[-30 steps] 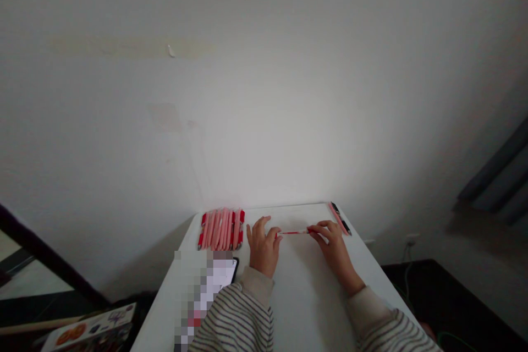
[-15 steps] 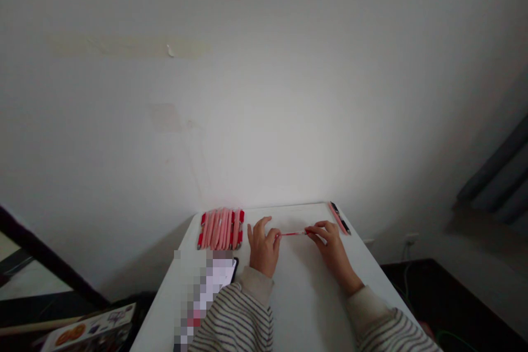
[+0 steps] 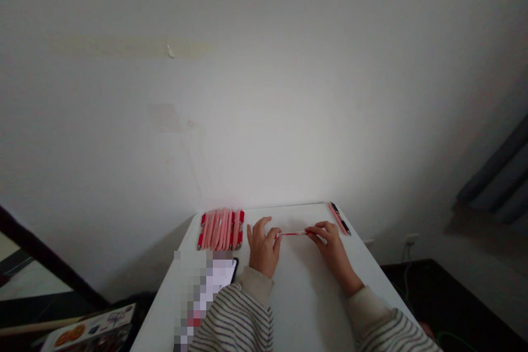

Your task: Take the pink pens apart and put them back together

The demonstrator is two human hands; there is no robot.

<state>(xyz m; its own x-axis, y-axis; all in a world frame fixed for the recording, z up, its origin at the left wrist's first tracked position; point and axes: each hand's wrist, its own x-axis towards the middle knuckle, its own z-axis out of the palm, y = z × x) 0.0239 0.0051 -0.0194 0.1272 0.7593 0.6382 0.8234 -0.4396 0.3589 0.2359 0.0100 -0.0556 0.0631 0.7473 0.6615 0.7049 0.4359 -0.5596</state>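
Between my two hands a thin red stick with a pale stretch, which looks like a pen refill (image 3: 293, 234), is held level above the white table. My left hand (image 3: 264, 247) pinches its left end between thumb and forefinger, the other fingers raised and spread. At the other end, the fingertips of my right hand (image 3: 328, 242) are closed on it and cover its tip. Left of my left hand lies a row of several pink and red pens (image 3: 220, 229), side by side. Beyond my right hand, a pink pen (image 3: 337, 219) and a black pen (image 3: 341, 219) lie along the table's right edge.
A phone (image 3: 218, 286), partly blurred out, lies on the white table (image 3: 297, 297) by my left sleeve. The wall (image 3: 264, 93) rises right behind the table. A printed box (image 3: 91, 330) is low at the left, and a grey curtain (image 3: 499, 176) hangs at the right.
Both hands keep their places and grips. The red stick shows slightly more of its pale part, perhaps turned a little in the fingers.
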